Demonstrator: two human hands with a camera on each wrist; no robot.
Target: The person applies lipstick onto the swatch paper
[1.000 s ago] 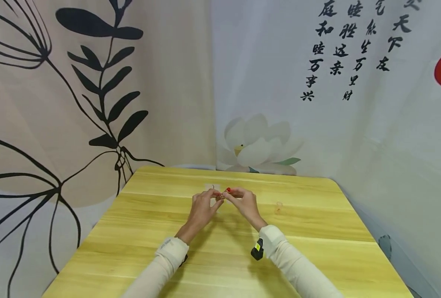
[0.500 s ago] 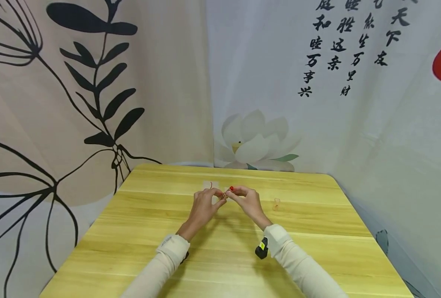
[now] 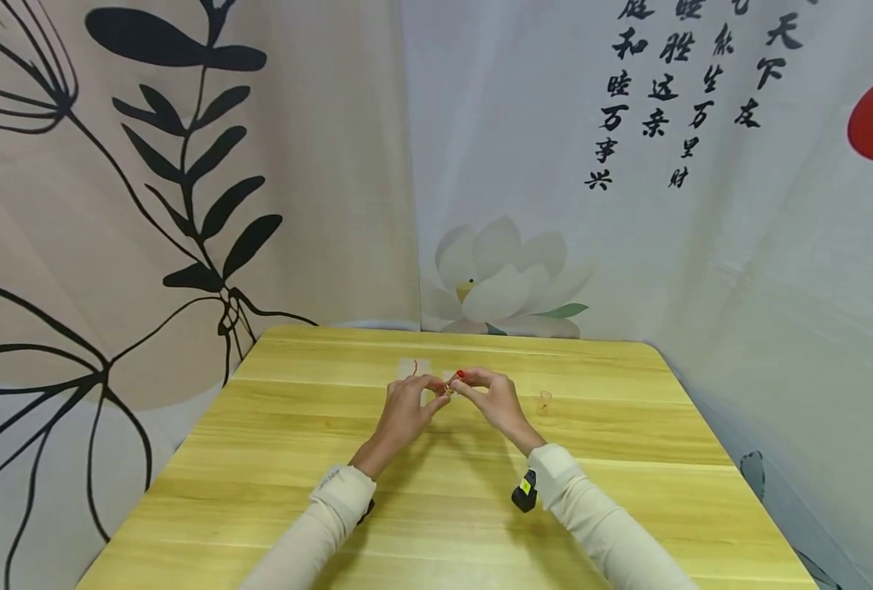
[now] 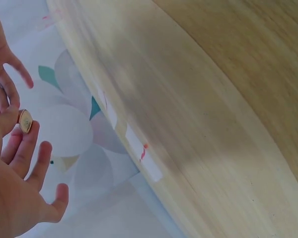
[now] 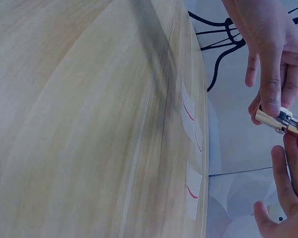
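Both hands meet over the far middle of the table around a small gold lipstick tube [image 3: 447,390]. My left hand [image 3: 406,411] pinches its gold end [image 5: 267,119] between thumb and fingertips. The fingertips of my right hand [image 3: 498,405] grip the reddish-gold other end, with a silver collar [image 5: 287,118] between the two grips. A round gold end face [image 4: 26,121] shows in the left wrist view. Beside the right fingers sits a small bright red spot [image 3: 461,374]. Several white paper slips [image 5: 192,191] with red strokes lie under and beyond the hands.
A small clear cylinder [image 3: 545,403] with an orange tint stands to the right of the hands. The yellow wooden table [image 3: 436,533] ends at a printed curtain [image 3: 333,246] close behind. Black wrist cameras [image 3: 525,492] hang below the sleeves.
The head view has shifted slightly. Relative to the paper slips both hands have moved a little right, and more of the red stroke shows behind them. Both hands keep hold of the tube.
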